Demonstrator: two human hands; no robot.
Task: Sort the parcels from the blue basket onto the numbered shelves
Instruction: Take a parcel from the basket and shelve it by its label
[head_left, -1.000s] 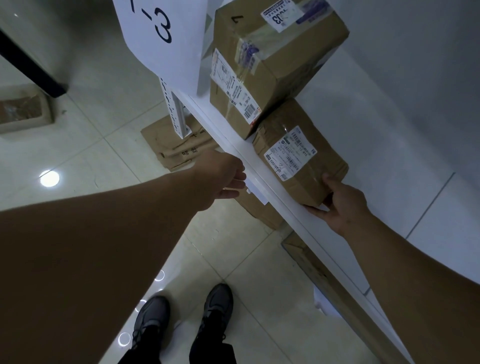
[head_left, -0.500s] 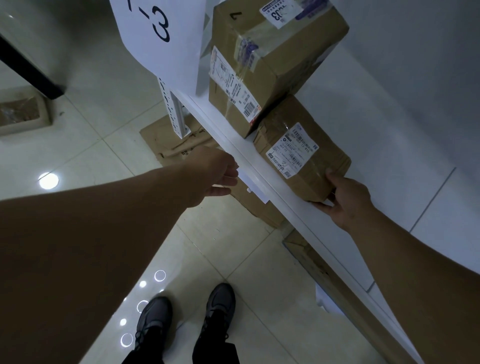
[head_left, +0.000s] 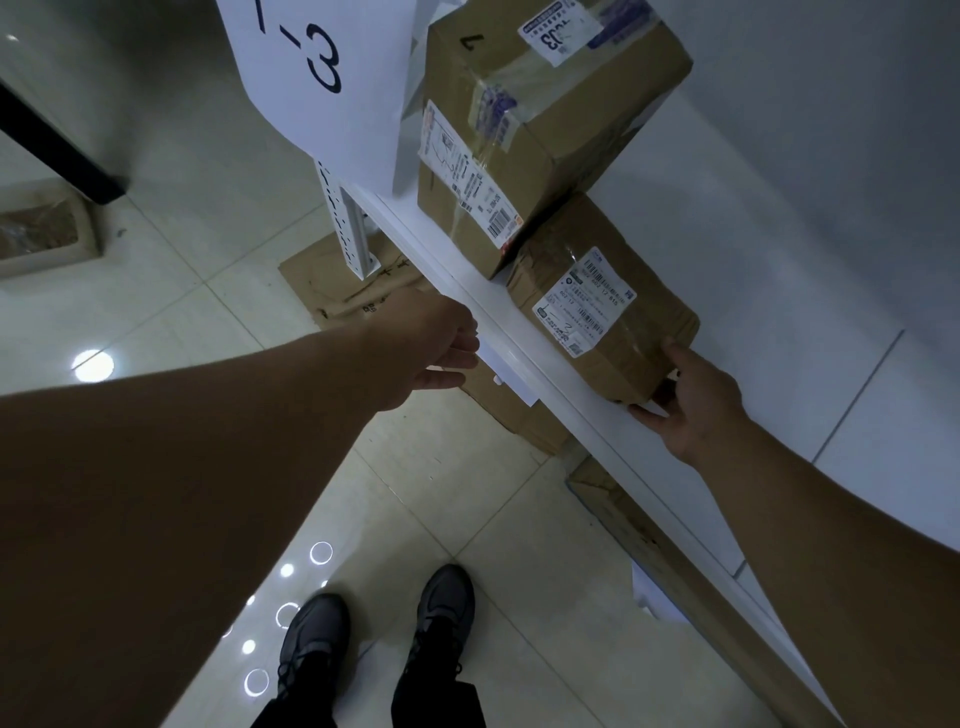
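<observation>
Looking down along a white shelf (head_left: 582, 410), marked at its far end by a hanging paper sign (head_left: 322, 67) with a handwritten 3. On the shelf towards that far end, a large brown parcel (head_left: 545, 145), taped and labelled. Just nearer along the shelf and pressed up against the large one, a smaller parcel (head_left: 597, 312), crumpled, label facing up, close to the shelf's front edge. Under the shelf, flattened cardboard (head_left: 332, 280) on pale floor tiles.

Probably settling the smaller parcel into place. Two risks: shoved too hard towards the far end, could knock the large parcel askew; released this near the shelf's front edge, could slip off to the floor.

Right hand (head_left: 696, 405) on the shelf at the smaller parcel's near corner, gripping it: thumb along the upper edge, fingers (head_left: 647, 414) bent round the end, one fingertip flat on the board. Left hand (head_left: 436, 348) just off the shelf's front edge, holding nothing, fingers loosely bent, tips beside a small white tag (head_left: 506, 371) under the lip; contact there impossible to tell.
</observation>
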